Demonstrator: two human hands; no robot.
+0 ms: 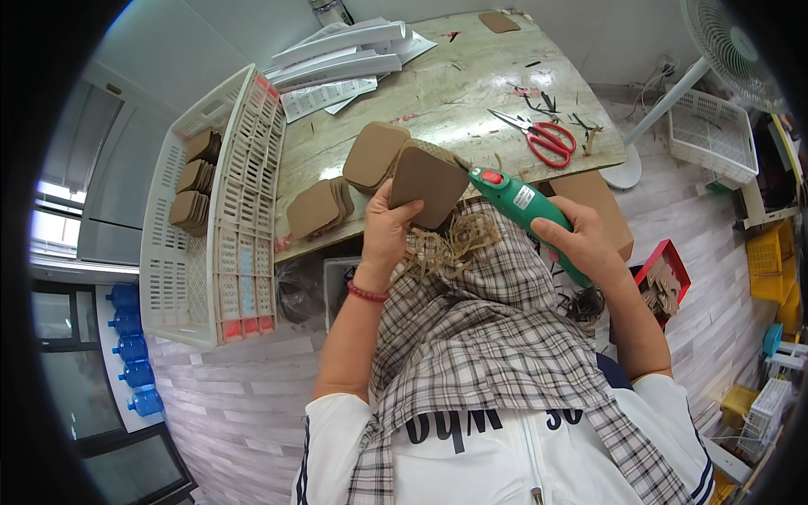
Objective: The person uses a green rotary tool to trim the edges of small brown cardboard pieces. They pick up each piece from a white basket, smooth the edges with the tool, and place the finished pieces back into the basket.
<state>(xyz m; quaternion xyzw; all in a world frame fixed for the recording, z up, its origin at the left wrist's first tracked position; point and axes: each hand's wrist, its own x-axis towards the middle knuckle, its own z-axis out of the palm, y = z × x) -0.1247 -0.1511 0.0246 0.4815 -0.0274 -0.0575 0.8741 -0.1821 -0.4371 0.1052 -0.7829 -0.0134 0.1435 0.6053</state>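
Observation:
My left hand [388, 231] grips a brown rounded-square pad [431, 189], thumb on its face, over my lap near the table's front edge. In my right hand [582, 237] is a green handheld power tool [523, 202] with a red switch. The tool's narrow tip meets or nearly meets the pad's upper right edge; contact is hard to make out. Curly tan trimmings [454, 244] lie on my checked apron [497, 337] below the pad. Close to my left hand, one stack of similar pads [367, 160] and another fanned stack [316, 209] rest on the table.
Red-handled scissors [549, 145] lie on the table [454, 80] among dark scraps. Papers [337, 63] are piled at the back left. A white plastic crate [244, 210] with pad stacks stands left. Right are a fan [730, 46], a cardboard box [602, 202] and a red box [676, 255].

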